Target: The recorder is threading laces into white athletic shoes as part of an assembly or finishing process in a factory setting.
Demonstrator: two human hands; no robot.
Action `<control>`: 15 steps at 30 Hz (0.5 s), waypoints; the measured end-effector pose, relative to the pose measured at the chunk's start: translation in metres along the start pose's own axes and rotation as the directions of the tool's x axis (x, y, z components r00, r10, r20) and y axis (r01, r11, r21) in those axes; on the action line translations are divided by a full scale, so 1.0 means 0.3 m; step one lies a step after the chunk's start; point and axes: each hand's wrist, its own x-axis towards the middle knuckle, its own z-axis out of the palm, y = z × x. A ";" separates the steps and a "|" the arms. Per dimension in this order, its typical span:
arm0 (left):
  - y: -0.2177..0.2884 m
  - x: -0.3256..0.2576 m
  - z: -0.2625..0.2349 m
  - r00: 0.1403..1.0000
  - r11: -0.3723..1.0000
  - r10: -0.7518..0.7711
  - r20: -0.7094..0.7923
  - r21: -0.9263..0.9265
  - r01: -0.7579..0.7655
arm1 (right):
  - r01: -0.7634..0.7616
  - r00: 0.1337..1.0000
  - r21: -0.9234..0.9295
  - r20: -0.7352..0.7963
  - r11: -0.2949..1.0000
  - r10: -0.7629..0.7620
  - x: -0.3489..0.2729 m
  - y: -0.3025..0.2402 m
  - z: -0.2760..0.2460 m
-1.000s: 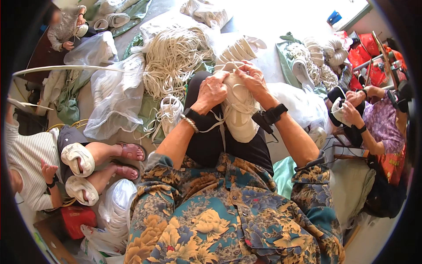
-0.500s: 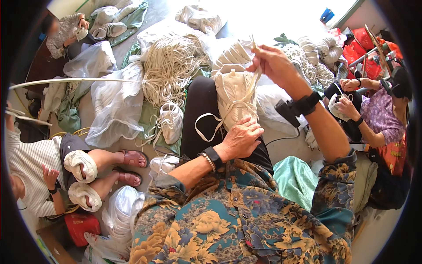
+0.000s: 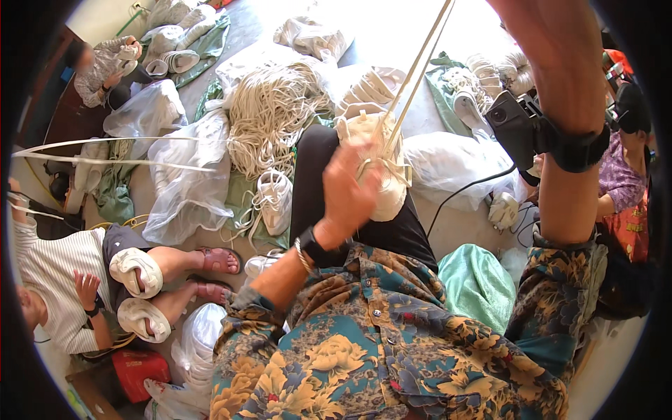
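A cream sneaker [image 3: 390, 201] rests on my black-trousered thigh, its toe toward me. My left hand [image 3: 348, 183] is over the shoe's near left side, smeared by motion; its fingers are too blurred to read. From the shoe's eyelets a pale shoelace [image 3: 418, 73] runs taut in two strands up past the top edge of the view. My right forearm [image 3: 570, 80] is raised at the upper right, with a strap and small camera on it. The right hand lies beyond the top edge, so what it holds is hidden.
A large heap of pale laces [image 3: 276, 108] lies ahead. A laced sneaker [image 3: 271, 203] stands left of my leg. Plastic bags [image 3: 185, 164] and a green cloth [image 3: 479, 287] flank me. Co-workers sit left, far left and right; the left co-worker's long laces [image 3: 119, 159] stretch toward the middle.
My right hand has risen out of view, drawing the lace up into long strands. The left hand has lifted from the toe and shifted forward and left. The curved loop beside the shoe is gone.
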 end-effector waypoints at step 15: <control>0.180 0.196 -0.126 0.780 0.472 -0.502 0.374 -0.637 0.609 | -0.668 0.679 -0.673 -0.377 0.318 0.630 -0.272 0.595 -0.325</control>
